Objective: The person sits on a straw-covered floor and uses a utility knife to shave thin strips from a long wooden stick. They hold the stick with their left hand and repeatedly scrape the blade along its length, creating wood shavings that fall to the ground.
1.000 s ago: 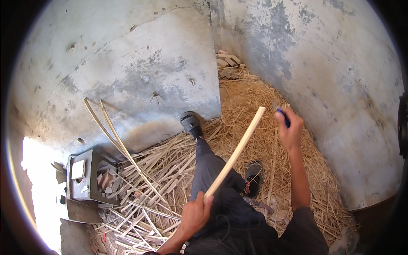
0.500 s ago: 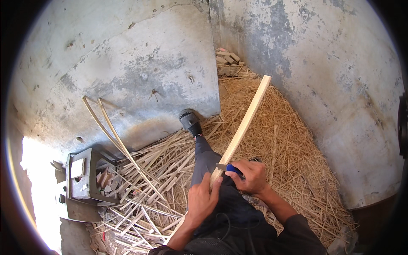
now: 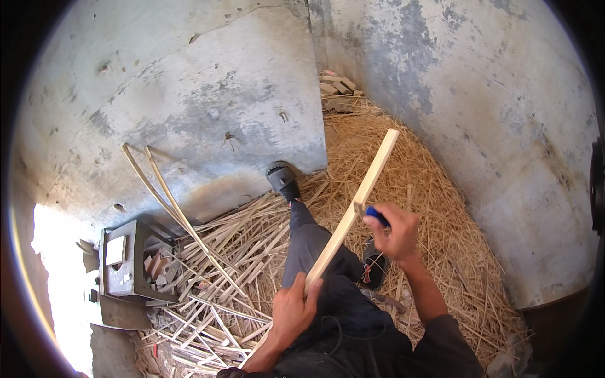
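A scuffed grey-white wall [image 3: 157,82] is filling the upper left of the frame, and another wall [image 3: 504,132], patchy in the same way, is curving down the right side. A broad pile of straw-like shavings [image 3: 441,246] is spreading over the floor from the centre to the lower right, while a heap of pale slats [image 3: 220,255] is lying at lower left. My dark trousers [image 3: 309,246] are running up the middle from the lower edge. At the left, a dark box [image 3: 129,277] is sitting beside the heap with broken pieces inside it, and two long bent strips are leaning on the wall just above it. The wooden strip [image 3: 334,241] I am holding is slanting from lower centre up toward the upper right, its far end pointing away from me. My left hand [image 3: 295,313] is gripping it low down, thumb and fingers pinching its sides. My right hand [image 3: 396,236] is hanging just right of its middle, fingers curling tight around a blue-handled tool [image 3: 377,217]; its blade is looking too blurred for me to tell whether it is touching the wood. Small bricks [image 3: 340,85] are stacking up at top centre.
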Demonstrator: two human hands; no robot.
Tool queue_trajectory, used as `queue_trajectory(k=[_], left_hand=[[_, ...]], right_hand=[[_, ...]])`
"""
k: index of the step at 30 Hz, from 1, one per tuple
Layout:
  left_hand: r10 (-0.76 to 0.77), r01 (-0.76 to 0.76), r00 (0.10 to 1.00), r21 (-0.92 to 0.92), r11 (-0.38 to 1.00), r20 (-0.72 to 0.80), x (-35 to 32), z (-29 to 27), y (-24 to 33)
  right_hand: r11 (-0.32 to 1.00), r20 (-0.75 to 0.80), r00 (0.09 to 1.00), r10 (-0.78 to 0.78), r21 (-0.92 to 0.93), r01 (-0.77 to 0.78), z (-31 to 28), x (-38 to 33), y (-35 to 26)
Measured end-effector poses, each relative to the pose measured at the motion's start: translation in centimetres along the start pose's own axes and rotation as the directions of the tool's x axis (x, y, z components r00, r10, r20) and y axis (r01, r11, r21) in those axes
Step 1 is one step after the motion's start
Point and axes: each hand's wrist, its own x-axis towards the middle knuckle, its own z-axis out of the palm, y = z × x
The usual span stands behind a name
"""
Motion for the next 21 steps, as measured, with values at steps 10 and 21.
queue_trajectory(k=[10,21], left_hand=[[-0.157,0.146,0.983,0.114,0.983,0.094,-4.3,-2.4,-3.9],[-0.066,0.073,0.996,0.132,0.989,-0.060,0.2,0.3,-5.3]], right_hand=[[0.917,-0.099,0.933,0.346,-0.174,-0.358,-3.9,6.7,17.2],[0.792,0.282,0.832,0.477,0.274,-0.546,0.1,2.1,8.5]])
